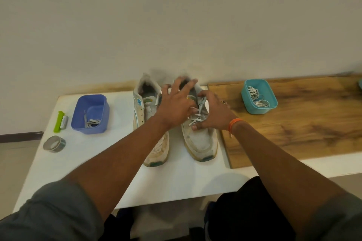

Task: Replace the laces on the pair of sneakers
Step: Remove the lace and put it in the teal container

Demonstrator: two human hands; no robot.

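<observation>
Two worn white sneakers stand side by side on the white table (68,172), toes toward me. The left sneaker (151,123) has its lace loosened near the tongue. Over the right sneaker (201,139) both hands work at its white lace (196,118). My left hand (176,103) reaches across with fingers spread above the tongue, its thumb and lower fingers at the lace crossings. My right hand (212,112) holds the shoe's right side and pinches a lace end near the upper eyelets. Much of the lacing is hidden by the hands.
A blue tub (91,114) with a lace inside sits at the left, beside a green tool (59,119) and a tape roll (54,144). A teal tub (258,96) of white laces stands on the wooden board (303,123) at right. A wall rises behind.
</observation>
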